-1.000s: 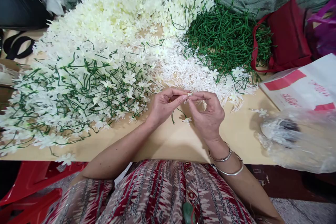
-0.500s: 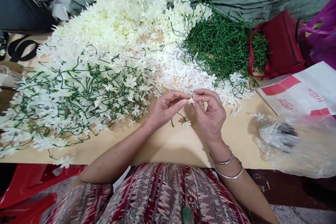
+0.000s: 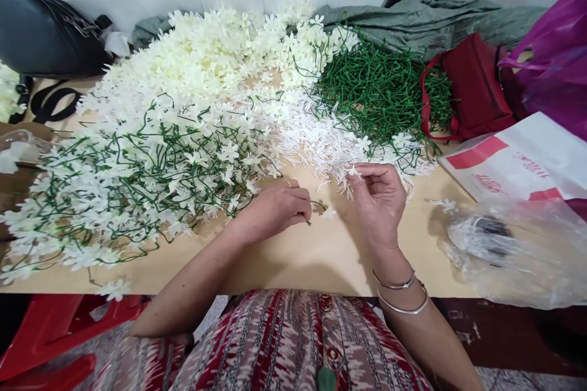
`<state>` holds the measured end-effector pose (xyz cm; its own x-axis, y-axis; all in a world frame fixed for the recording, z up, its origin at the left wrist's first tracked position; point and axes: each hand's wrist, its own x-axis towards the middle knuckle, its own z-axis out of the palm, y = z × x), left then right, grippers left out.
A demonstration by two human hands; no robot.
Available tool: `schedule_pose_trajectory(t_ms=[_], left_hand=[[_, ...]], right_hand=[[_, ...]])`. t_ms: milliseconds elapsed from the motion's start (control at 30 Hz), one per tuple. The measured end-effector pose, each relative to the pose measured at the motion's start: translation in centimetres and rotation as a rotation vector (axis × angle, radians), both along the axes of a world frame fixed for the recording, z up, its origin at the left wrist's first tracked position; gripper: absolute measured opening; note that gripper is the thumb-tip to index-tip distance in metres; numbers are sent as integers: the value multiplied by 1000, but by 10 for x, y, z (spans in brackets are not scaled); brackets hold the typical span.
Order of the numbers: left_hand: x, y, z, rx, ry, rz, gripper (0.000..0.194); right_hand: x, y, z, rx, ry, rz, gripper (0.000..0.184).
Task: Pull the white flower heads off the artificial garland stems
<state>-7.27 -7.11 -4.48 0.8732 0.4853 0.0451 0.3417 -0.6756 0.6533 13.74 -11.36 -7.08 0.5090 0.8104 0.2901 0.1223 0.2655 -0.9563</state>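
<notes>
Between the thumb and index finger of my right hand [image 3: 378, 198] is a small white artificial flower [image 3: 352, 171], pinched just above the white stamen strands [image 3: 316, 143]. My left hand [image 3: 282, 211] is lower on the table, palm down with its fingers curled closed. Its fingertips meet a short green stem [image 3: 318, 202] that ends in a white flower [image 3: 329, 213]; whether they grip it is hidden. Left of that hand spreads a heap of white flowers on green stems [image 3: 174, 165]. Loose green stems [image 3: 376, 88] are piled beyond my right hand.
Cream flower heads [image 3: 202, 49] are heaped by the tiled wall. A black bag [image 3: 50, 33] stands at the back left. On the right are a red bag [image 3: 479, 88], a purple plastic bag [image 3: 554, 61], a white paper bag [image 3: 527, 159] and a clear plastic bag [image 3: 541, 256].
My hands have parted from around the small flower. The left moved down and left to the green stem, its fingers curling; the right shifted slightly right, keeping the flower. The view tilted up a little.
</notes>
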Motion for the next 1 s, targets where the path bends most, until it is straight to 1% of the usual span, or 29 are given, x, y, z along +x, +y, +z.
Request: schedule_pose_trajectory(t_ms=[133,200,267,333,400,467,533,600,700,767,833,900,1000], left_hand=[[7,6,-13,-2,-79,-69,17],[10,4,-17,-2,-99,-67,18],[13,1,-15,-15,-117,-52,18],[16,-4,-7,-81,-168,-40,15],[17,-7,3,-244,-274,-31,12],[16,-9,12,-490,-401,0,13],[15,-10,15,-718,-544,76,16],[16,-11,12,-845,-688,179,18],[21,-10,1,-869,-830,334,23],[25,-9,-7,-865,-878,421,27],[28,-9,-14,-864,-904,479,32],[31,-8,-19,-868,-924,511,35],[34,-9,-24,-880,-942,528,36]], right_hand=[[2,0,3,-17,46,-18,18],[4,1,3,-31,47,-21,17],[7,1,2,-49,29,-36,17],[9,1,1,-76,-3,-47,16],[10,1,1,-107,-36,-23,15],[9,-1,0,-136,-73,40,12],[7,-3,0,-159,-124,122,8],[5,-6,-1,-174,-206,211,5],[3,-7,-3,-143,-453,328,5],[1,-8,-3,-72,-674,377,10],[0,-14,-2,-14,-856,422,17],[1,-26,1,-20,-960,473,21],[15,-58,13,-41,-968,556,18]])
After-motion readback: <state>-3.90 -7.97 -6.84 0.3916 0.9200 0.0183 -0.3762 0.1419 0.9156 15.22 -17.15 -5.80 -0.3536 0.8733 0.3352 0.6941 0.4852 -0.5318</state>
